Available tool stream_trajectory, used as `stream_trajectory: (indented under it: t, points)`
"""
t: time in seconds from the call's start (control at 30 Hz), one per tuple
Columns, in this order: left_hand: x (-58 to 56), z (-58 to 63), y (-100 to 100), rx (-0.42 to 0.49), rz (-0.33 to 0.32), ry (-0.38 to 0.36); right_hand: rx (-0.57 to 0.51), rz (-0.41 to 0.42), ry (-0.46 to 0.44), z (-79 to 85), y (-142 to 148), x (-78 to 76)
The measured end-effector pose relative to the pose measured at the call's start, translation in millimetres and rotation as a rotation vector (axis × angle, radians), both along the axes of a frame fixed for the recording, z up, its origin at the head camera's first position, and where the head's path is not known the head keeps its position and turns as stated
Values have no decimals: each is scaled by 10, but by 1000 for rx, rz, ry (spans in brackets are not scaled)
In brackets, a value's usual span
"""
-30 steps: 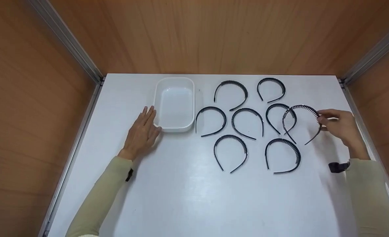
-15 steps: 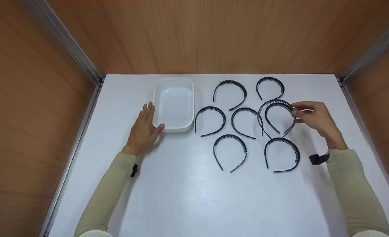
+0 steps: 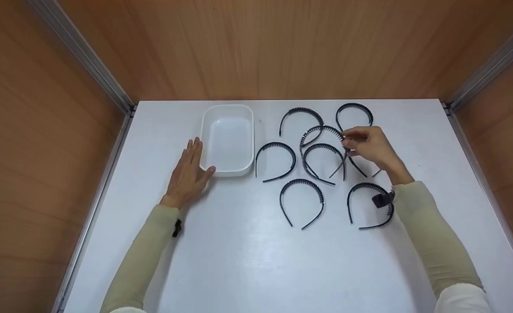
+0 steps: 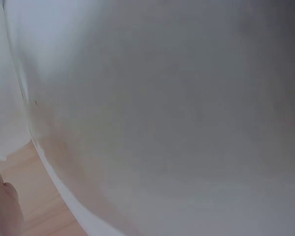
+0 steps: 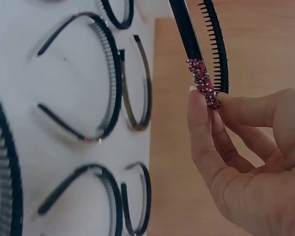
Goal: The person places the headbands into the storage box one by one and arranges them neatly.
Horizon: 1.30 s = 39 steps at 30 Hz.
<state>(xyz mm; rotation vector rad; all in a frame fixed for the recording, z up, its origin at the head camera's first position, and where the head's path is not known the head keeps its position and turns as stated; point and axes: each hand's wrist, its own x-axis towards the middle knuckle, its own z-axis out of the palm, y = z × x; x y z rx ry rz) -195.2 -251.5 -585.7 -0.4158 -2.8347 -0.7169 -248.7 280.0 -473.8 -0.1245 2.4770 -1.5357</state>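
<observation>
My right hand (image 3: 371, 145) pinches a black toothed headband (image 5: 201, 78) between thumb and fingers, at a part covered in pink and clear stones. This headband is raised and overlaps a headband (image 3: 323, 144) in the middle of the group in the head view. My left hand (image 3: 187, 174) lies against the left side of a white rectangular container (image 3: 228, 174), fingers straight and thumb at its near corner. Nothing is inside the container. The left wrist view mostly shows a blurred white surface, with part of a hand (image 4: 5, 206) at lower left.
Several more black headbands lie spread on the white table (image 3: 247, 269), among them one at the front (image 3: 302, 181), one at the right (image 3: 360, 184) and one beside the container (image 3: 294, 150). Wooden panels (image 3: 256, 48) wall the table at back and sides.
My right hand has carried the headband leftward across the group, from the right side to over the middle headbands. My left hand has stayed by the container.
</observation>
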Motion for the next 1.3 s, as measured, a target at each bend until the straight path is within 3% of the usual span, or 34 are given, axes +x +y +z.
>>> stream_trajectory:
  t: [0.23,0.53,0.8,1.3]
  points:
    - [3,3,-51,-6,7,-4,-53,58,-35,-5,-486,-176]
    - [18,-15,-66,-18,10,18,-105,69,-48,6,-879,-266]
    - [11,-5,-63,-20,4,4,-114,40,-64,27,-1065,-325]
    - [-19,-16,-29,-2,-9,9,-131,80,-39,64,-1271,-391]
